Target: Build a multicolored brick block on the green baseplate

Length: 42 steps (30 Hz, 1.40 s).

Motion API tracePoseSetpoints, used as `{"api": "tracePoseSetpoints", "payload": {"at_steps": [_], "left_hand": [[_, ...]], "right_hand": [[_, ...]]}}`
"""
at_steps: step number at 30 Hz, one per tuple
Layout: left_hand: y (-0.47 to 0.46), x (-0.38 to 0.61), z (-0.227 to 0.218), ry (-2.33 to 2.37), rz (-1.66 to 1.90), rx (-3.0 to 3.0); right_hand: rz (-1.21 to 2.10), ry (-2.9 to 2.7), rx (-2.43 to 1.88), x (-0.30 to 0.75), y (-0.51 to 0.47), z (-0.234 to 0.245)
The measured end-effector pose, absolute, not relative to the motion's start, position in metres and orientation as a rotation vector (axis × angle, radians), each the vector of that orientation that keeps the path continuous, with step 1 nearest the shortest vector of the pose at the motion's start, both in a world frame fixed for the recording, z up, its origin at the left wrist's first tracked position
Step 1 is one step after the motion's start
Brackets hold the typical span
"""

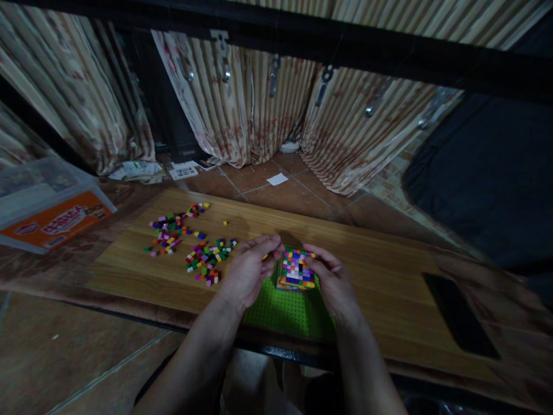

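Note:
A multicoloured block of small toy bricks (296,271) stands on a green studded baseplate (285,314). My right hand (334,282) is at the block's right side, with thumb and index finger closed on its back right edge. Just left of the block is my left hand (250,271), its thumb and fingers drawn together. A small yellow brick (265,257) shows between those fingers; whether the fingertips hold another piece is too blurred to tell. Loose bricks in many colours (207,256) lie in heaps on the wooden board to the left.
The wooden board (380,276) runs across in front of me. A dark flat slab (460,314) lies at its right end. At far left stands a clear plastic box (56,213) with an orange label. Striped curtains (259,109) hang behind, and papers (184,171) lie on the tiled floor.

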<state>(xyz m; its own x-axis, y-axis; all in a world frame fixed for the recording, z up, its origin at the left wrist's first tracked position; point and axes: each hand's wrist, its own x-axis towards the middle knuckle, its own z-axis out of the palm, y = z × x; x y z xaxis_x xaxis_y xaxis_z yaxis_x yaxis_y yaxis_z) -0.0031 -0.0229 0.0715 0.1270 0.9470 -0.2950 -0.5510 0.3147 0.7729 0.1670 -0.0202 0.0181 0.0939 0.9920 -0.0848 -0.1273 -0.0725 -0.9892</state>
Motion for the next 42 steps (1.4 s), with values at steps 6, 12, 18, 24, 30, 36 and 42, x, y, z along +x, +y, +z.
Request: {"api": "tracePoseSetpoints", "payload": {"at_steps": [6, 12, 18, 24, 30, 36, 42], "left_hand": [[-0.023, 0.001, 0.07, 0.878, 1.167, 0.551], [-0.026, 0.008, 0.07, 0.868, 1.119, 0.61], [-0.027, 0.01, 0.069, 0.868, 1.061, 0.605], [-0.029, 0.008, 0.07, 0.779, 0.939, 0.562], [-0.031, 0.009, 0.072, 0.676, 0.84, 0.548], [-0.032, 0.011, 0.069, 0.621, 0.824, 0.58], [-0.031, 0.012, 0.068, 0.643, 0.871, 0.619]], "right_hand": [[1.303, -0.901, -1.198, 0.163, -0.018, 0.019], [1.316, -0.847, -1.156, 0.159, -0.019, 0.021], [1.281, -0.935, -1.053, 0.175, -0.018, 0.022], [1.042, -1.16, -1.093, 0.182, -0.019, 0.036], [0.983, -1.607, -0.961, 0.172, -0.028, 0.06], [1.028, -1.593, -0.919, 0.172, -0.031, 0.063], [1.115, -1.494, -0.914, 0.175, -0.032, 0.063]]}}
